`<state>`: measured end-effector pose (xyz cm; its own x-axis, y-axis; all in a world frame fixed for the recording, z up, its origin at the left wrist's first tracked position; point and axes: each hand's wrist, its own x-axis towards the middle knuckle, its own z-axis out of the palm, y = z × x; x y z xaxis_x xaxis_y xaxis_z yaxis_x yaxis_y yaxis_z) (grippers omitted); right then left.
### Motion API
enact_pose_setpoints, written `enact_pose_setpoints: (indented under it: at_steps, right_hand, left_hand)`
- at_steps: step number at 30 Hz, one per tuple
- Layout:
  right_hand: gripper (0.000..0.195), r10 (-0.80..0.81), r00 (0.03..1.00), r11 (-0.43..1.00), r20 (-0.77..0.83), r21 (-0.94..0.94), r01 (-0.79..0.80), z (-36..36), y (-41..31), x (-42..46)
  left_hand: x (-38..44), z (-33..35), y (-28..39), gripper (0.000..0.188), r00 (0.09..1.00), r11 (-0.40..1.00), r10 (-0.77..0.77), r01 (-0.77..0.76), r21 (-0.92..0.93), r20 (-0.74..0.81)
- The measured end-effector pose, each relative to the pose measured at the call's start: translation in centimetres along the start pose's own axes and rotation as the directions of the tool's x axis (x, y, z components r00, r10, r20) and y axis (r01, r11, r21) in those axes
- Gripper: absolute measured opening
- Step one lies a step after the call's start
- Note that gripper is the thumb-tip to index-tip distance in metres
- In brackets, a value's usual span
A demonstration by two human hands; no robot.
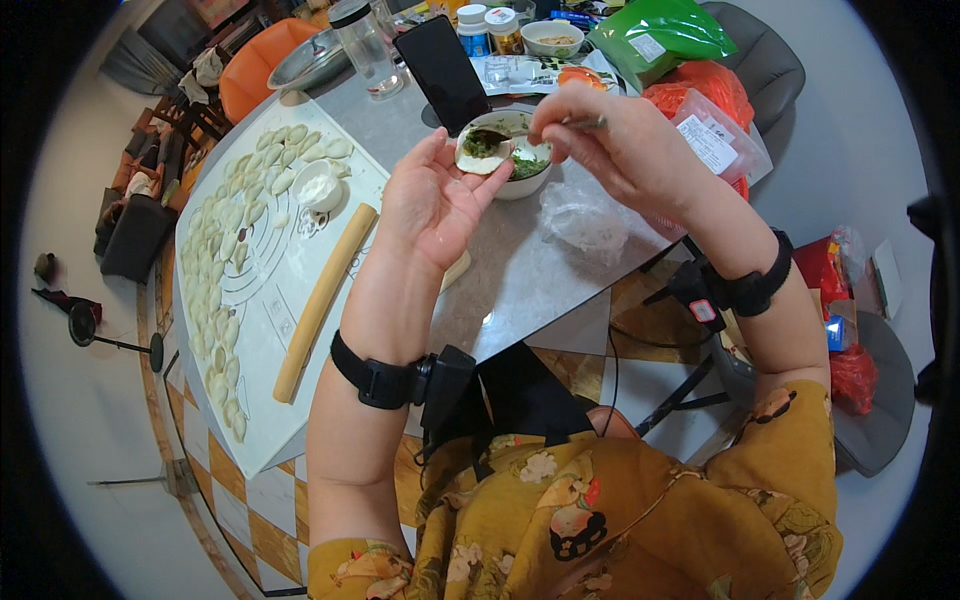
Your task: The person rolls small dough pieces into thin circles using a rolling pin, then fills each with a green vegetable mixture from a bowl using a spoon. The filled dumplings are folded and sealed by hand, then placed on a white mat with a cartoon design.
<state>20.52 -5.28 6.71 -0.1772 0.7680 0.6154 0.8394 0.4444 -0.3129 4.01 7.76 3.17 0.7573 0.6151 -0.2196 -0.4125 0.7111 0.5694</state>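
On the fingers of my left hand (442, 199) lies a round dough wrapper (480, 163) with green filling on it. My right hand (619, 142) grips a metal spoon (525, 132), whose bowl touches the filling. Behind and beneath the wrapper stands a white bowl (534, 186) with more green filling inside. To the left, many shaped dumplings (217, 262) cover part of a white marked mat (259, 420). A small cup of white flour (317, 187) and a wooden rolling pin (322, 304) rest on that mat.
A dark phone (444, 73) stands behind the filling bowl, beside a clear lidded jar (369, 56). Crumpled clear plastic (585, 221) lies on the grey table near my right forearm. Green (660, 37) and red bags (701, 90) sit at the back right, with a clear plastic container (720, 142).
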Motion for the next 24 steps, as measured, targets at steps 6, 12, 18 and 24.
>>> enact_pose_setpoints:
  at_steps: [6, 12, 18, 24]
  right_hand:
    - [0.018, 0.203, 0.979, 0.895, -0.023, 0.409, -0.176, -1.0, 0.6, 0.0]
    - [0.024, 0.374, 0.921, 0.722, -0.105, 0.657, -0.218, -1.4, 3.0, 0.2]
    - [0.026, 0.579, 0.812, 0.532, -0.07, 0.787, -0.311, -0.9, 3.9, 0.1]
    - [0.027, 0.671, 0.74, 0.392, 0.047, 0.825, -0.408, 0.3, 3.0, 0.0]
  left_hand:
    - [-0.2, -0.4, 0.1, 0.036, 1.0, 1.0, 0.001, -0.001, 0.005, 0.02]
    - [0.0, -0.9, 0.3, 0.037, 1.0, 1.0, -0.014, 0.014, 0.015, 0.008]
    - [0.0, -1.6, -0.1, 0.039, 0.999, 0.999, 0.008, -0.01, 0.033, 0.052]
    - [-0.2, -1.4, -0.7, 0.037, 0.999, 0.998, 0.042, -0.043, 0.054, 0.025]
